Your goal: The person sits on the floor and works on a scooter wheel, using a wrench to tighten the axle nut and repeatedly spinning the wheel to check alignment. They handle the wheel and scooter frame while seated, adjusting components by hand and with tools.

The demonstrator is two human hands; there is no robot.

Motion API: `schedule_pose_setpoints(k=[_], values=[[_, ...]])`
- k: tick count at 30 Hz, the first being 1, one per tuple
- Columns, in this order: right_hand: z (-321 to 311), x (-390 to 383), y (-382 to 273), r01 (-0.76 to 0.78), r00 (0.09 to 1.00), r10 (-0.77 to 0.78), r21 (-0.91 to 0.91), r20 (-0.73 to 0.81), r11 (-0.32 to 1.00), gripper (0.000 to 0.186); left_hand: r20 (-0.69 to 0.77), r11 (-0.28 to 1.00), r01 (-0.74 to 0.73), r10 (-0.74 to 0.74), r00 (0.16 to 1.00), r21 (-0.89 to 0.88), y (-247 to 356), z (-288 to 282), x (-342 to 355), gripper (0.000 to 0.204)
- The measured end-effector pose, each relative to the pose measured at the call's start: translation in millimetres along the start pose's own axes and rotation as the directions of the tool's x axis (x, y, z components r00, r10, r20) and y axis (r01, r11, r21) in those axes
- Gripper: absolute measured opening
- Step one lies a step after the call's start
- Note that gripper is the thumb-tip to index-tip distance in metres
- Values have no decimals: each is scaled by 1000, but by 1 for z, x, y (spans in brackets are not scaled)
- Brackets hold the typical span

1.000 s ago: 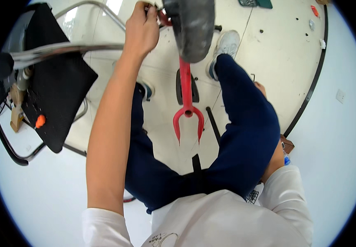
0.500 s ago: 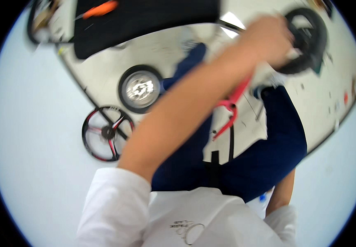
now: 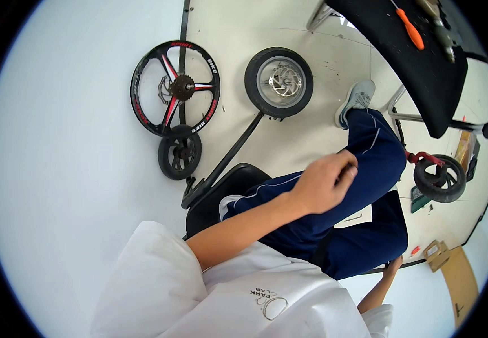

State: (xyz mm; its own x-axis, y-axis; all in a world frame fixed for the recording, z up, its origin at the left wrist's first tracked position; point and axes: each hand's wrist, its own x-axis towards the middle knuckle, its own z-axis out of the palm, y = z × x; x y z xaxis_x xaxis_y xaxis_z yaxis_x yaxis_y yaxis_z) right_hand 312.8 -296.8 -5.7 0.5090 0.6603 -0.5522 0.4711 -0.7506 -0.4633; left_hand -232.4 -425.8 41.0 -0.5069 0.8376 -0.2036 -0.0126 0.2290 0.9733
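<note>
My left hand [image 3: 332,181] is raised over my left leg [image 3: 379,152] with its fingers curled; a dark spot shows between thumb and forefinger, too small to name. My right hand [image 3: 395,262] is low beside my right thigh, mostly hidden, its fingers unclear. Beyond my knee, a red fork piece [image 3: 427,159] lies by a black small wheel [image 3: 452,188]. An orange screwdriver [image 3: 413,35] and a metal tool [image 3: 444,39] lie on a black padded surface [image 3: 435,96] at upper right. A black seat [image 3: 232,177] shows under me.
At left are a red-and-black spoked wheel with a sprocket [image 3: 168,62], a small black wheel [image 3: 170,163] and a tyred wheel with a disc [image 3: 261,81] on a long black bar [image 3: 235,146]. Cardboard [image 3: 458,281] lies at lower right, near a green object [image 3: 418,200].
My view has swung left, bringing the wheels in. My left hand has come away from the black wheel and red fork, which now sit at the right, and down over my leg.
</note>
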Motion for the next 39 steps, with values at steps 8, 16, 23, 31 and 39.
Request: schedule_pose_setpoints(k=[8, 16, 23, 31, 39], values=[[-43, -24, -26, -92, 992, 74, -187, -99, 978, 39, -125, 790, 501, -571, 811, -353, -143, -25, 32, 22], [-80, -44, -28, -136, 985, 103, -245, -140, 960, 40, -475, 382, 638, -879, 28, -669, -328, -39, 101, 55], [-97, -82, -7, -271, 945, 205, -260, -255, 927, 42, -499, 490, 695, -840, 214, -526, -359, -135, 125, 81], [-75, -81, -2, -280, 958, 246, -302, -148, 911, 39, -592, 640, 650, -728, 345, -409, -266, -182, 233, 65], [-48, -81, -1, -205, 978, 205, -288, -31, 935, 36, -553, 720, 692, -554, 623, 58, -245, -192, 261, 59]])
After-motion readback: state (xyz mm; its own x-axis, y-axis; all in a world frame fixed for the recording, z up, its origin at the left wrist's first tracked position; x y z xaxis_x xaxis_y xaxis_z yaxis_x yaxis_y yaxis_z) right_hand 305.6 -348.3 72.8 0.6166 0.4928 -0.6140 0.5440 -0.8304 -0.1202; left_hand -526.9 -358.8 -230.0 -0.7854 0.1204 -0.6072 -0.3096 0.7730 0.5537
